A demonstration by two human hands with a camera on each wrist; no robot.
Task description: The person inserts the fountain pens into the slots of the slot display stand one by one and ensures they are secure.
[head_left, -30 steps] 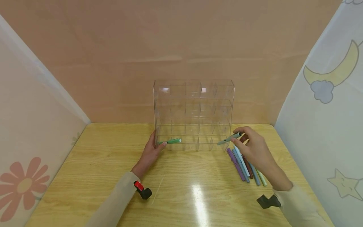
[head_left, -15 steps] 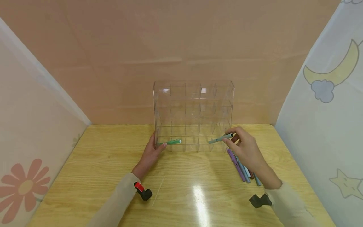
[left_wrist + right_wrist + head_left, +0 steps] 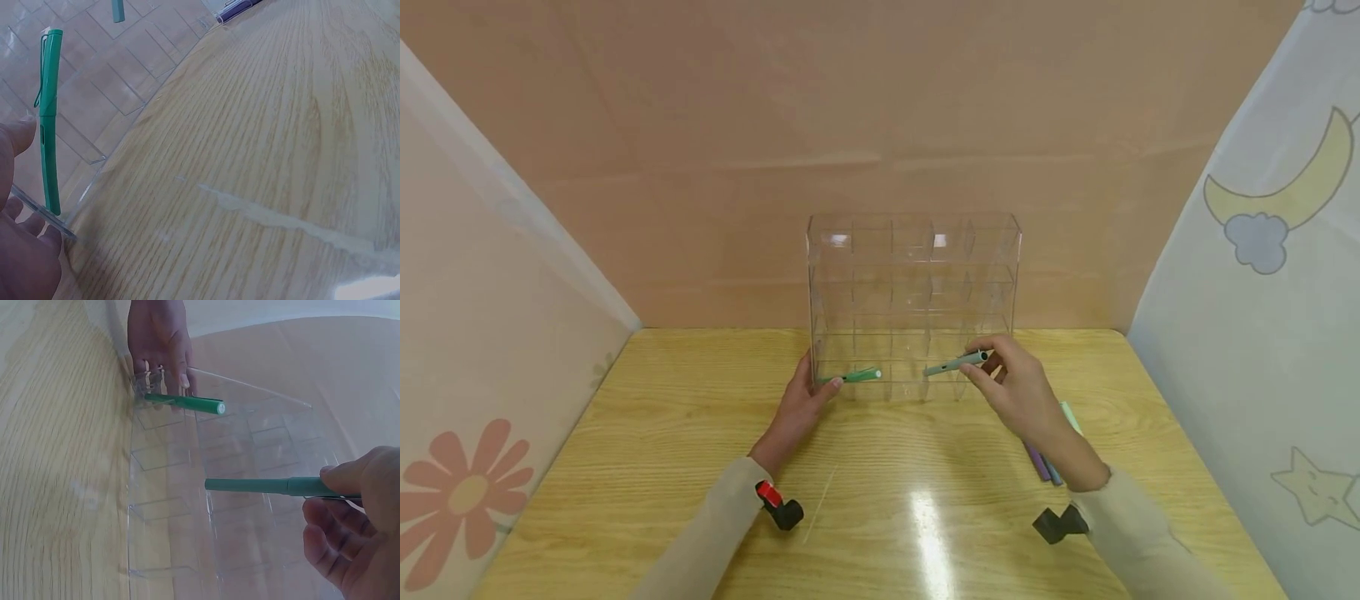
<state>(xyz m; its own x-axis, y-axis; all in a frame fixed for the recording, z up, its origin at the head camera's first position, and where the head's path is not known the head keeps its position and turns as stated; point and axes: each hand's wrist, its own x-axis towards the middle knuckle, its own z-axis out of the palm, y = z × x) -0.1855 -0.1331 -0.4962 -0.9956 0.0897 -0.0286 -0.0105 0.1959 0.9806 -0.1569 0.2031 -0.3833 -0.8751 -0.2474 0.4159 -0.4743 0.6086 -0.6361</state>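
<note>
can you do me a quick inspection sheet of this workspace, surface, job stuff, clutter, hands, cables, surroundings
Surface: wood-grain table, with a pale streak and a bright reflection.
Job's things: clear rack with compartments, standing upright; green pen at its lower left; grey-green pen held at its lower right part.
Clutter: purple pen, blue pen and light green pen on the right, partly hidden by the right arm.
Left hand: grips the rack's lower left edge.
Right hand: pinches the grey-green pen.
Cables: nothing seen.
Surroundings: orange-brown backdrop; patterned left panel and right panel.
</note>
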